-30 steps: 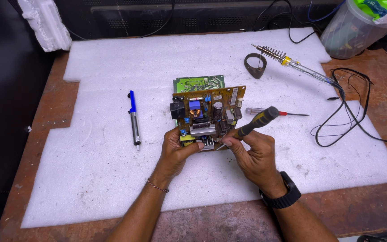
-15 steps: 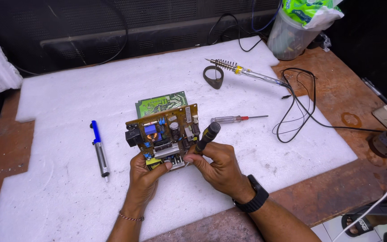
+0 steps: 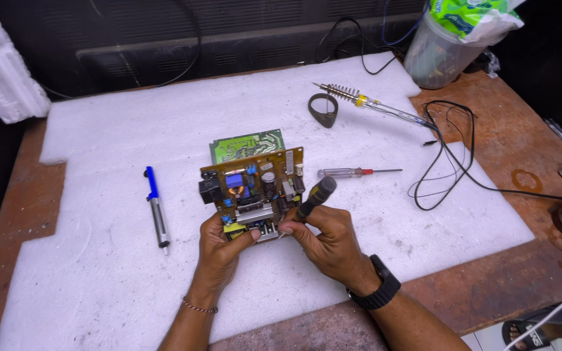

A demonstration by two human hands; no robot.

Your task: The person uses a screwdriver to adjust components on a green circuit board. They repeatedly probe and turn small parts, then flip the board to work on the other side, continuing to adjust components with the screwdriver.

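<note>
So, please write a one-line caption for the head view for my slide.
Left hand steadies a brown circuit board on white foam sheet while right hand works a black-handled screwdriver at its lower edge.

A: Centre of foam sheet (image 3: pixel 99 273)?
B: Circuit board (image 3: pixel 252 188), second board (image 3: pixel 245 144) just behind.
A: Left?
B: Desoldering pump (image 3: pixel 157 211).
A: Right?
B: Screwdriver (image 3: pixel 356 172) just beside; soldering iron (image 3: pixel 372 107) and tape roll (image 3: pixel 323 109) farther back; container (image 3: pixel 434 55) at far right.

Tilted brown circuit board (image 3: pixel 252 188), black-handled screwdriver (image 3: pixel 315 197), perhaps touching.
</note>
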